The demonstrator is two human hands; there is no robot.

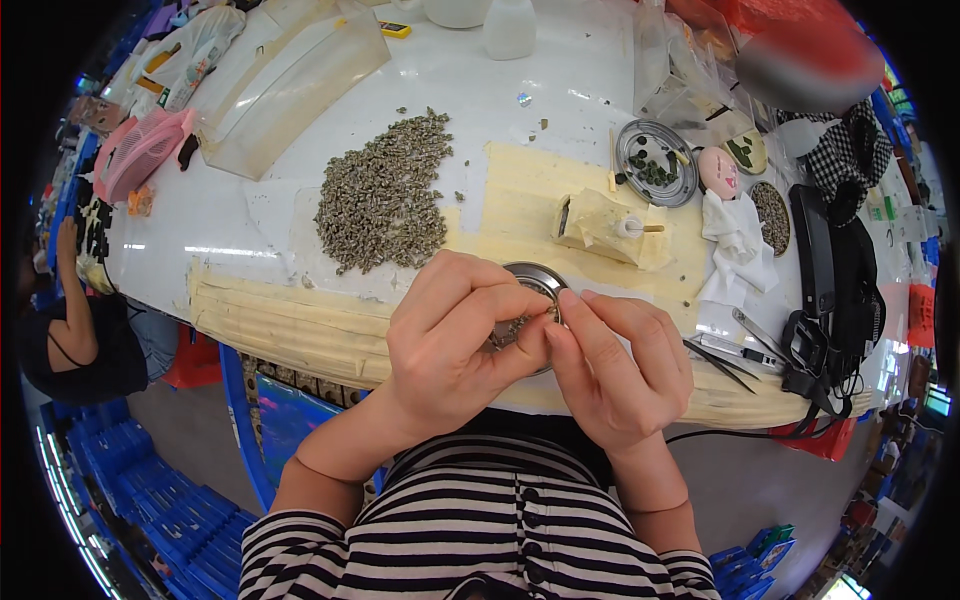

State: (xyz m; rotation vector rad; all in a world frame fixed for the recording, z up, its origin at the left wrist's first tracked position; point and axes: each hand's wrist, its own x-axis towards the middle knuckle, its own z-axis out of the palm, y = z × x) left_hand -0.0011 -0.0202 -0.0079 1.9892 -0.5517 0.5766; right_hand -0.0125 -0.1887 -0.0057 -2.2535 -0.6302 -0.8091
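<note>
My left hand (450, 335) and my right hand (620, 365) meet over a small round metal dish (537, 275) at the table's near edge. Thumb and fingers of each hand are pinched together, tip close to tip. A tiny metal piece (553, 312) shows between the fingertips; its exact kind is too small to tell. Some small metal parts lie in the dish, partly hidden by my fingers. Beyond my left hand spreads a large pile of small metal parts (385, 195) on the white table.
A taped block (612, 230) with a white nozzle stands ahead. To the right are a metal dish (672, 190) of dark green pieces, a white cloth (738, 250), tweezers (720, 365) and a black strapped bag (835, 290). A clear plastic tray (290, 95) lies far left. Another person (85, 330) sits at left.
</note>
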